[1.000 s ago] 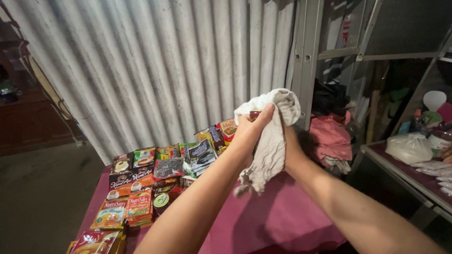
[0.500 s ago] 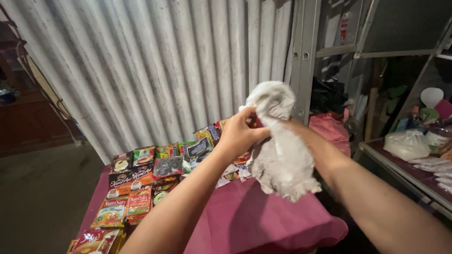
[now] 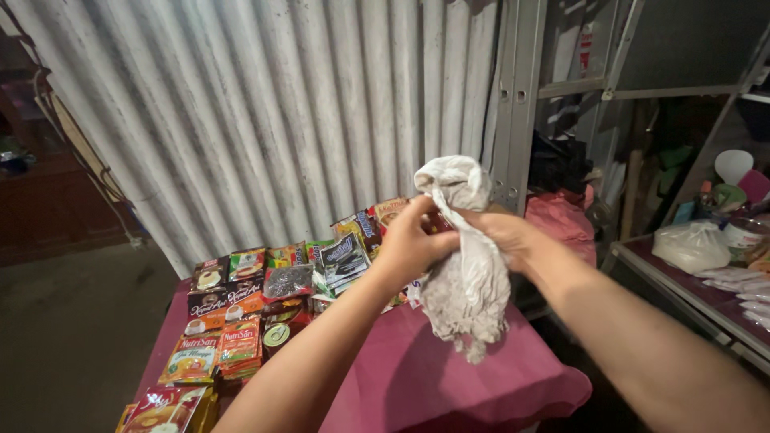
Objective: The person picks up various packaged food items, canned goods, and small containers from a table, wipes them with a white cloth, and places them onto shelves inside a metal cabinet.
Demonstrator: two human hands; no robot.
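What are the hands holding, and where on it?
Both hands, left and right, grip a crumpled whitish cloth near its upper part; the rest hangs below.

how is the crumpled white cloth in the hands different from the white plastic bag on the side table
The crumpled white cloth is held up in the air by the left hand and right hand; the white plastic bag rests on the side table. The cloth looks matte and stained and hangs long; the bag is glossy and rounded. Both are whitish and soft.

Pink-clothed table (image 3: 417, 385) with rows of colourful, perhaps drink-mix, sachets (image 3: 241, 321) along its left.
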